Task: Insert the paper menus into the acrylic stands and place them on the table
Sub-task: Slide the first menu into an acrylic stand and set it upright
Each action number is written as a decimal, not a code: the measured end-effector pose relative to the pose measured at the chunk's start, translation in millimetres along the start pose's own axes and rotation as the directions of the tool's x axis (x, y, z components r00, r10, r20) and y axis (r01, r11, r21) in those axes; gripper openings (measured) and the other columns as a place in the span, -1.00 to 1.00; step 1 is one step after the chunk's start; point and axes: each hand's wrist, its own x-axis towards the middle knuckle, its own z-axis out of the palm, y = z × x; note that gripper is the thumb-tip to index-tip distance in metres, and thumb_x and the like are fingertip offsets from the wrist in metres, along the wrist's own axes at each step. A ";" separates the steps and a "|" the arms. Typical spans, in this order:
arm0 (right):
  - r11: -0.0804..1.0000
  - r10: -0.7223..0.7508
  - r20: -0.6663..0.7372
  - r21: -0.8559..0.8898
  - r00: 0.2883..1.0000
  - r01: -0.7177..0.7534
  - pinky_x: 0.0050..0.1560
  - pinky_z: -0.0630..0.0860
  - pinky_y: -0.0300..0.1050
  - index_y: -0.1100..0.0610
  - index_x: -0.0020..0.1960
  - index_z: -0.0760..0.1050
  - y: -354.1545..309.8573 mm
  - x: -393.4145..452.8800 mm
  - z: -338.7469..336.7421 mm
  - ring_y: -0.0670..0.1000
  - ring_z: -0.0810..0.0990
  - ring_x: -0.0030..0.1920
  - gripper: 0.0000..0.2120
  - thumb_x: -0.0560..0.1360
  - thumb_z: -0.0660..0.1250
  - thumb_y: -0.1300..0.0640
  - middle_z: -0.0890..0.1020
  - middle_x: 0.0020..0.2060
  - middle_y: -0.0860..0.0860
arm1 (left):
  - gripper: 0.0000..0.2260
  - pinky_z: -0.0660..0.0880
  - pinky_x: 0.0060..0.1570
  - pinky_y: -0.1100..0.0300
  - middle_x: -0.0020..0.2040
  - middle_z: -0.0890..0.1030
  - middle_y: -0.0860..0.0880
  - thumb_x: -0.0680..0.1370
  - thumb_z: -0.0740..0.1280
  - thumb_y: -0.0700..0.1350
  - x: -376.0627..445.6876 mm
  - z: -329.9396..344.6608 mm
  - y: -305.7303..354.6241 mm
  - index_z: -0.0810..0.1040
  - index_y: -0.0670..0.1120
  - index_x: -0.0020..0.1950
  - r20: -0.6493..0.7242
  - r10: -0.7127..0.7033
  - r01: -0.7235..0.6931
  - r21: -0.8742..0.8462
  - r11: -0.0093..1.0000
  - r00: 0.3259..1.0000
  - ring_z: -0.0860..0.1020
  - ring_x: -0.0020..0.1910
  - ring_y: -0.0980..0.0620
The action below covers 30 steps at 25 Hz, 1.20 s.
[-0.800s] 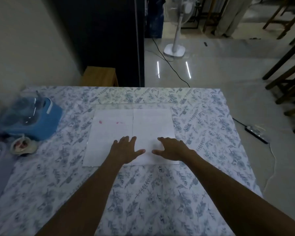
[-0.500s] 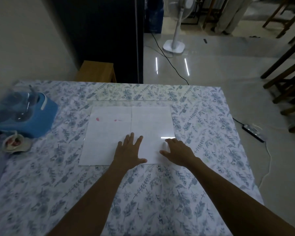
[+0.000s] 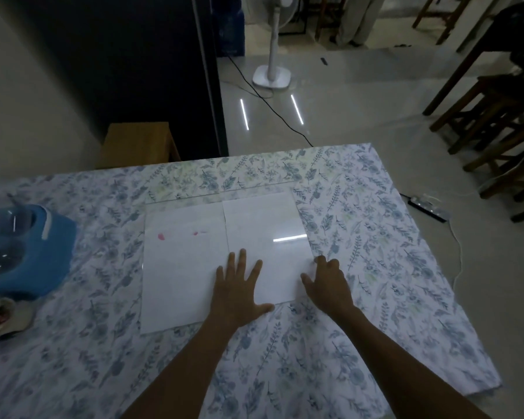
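The bench (image 3: pixel 375 267), under a blue-and-white leafy cloth, fills most of the view. Flat at its centre lies the acrylic stand (image 3: pixel 297 234), a clear sheet catching a bright strip of light, with two white paper menus side by side beneath or within it; I cannot tell which. The left menu (image 3: pixel 179 267) carries small pink marks near its twelve o'clock edge; the right menu (image 3: pixel 263 225) touches it along a centre seam. At nine o'clock on the bench sits a blue container (image 3: pixel 43 252) with a clear lid, and just toward six o'clock of it a small white dish (image 3: pixel 3 316).

The left hand (image 3: pixel 239 294) lies palm down across the seam at the sheets' six o'clock edge, fingers spread flat. The right hand (image 3: pixel 330 285) rests at the right menu's four o'clock corner, fingers loosely apart, their tips on the clear edge; whether they grip it I cannot tell.

Beyond the bench at twelve o'clock stands a white fan (image 3: pixel 273 74) on the tiled floor
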 end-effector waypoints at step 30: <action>0.754 0.083 0.224 0.623 0.971 -0.209 0.14 0.60 0.13 0.07 0.35 0.43 68.5 -71.7 -20.9 0.17 0.58 0.17 -0.59 0.53 0.35 0.02 0.53 0.22 0.10 | -0.16 0.55 0.05 -0.30 0.50 0.34 -0.24 0.40 0.43 0.28 -105.1 39.6 83.1 0.23 -0.09 0.52 -0.108 -0.102 0.110 0.073 0.991 0.989 0.42 0.41 -0.25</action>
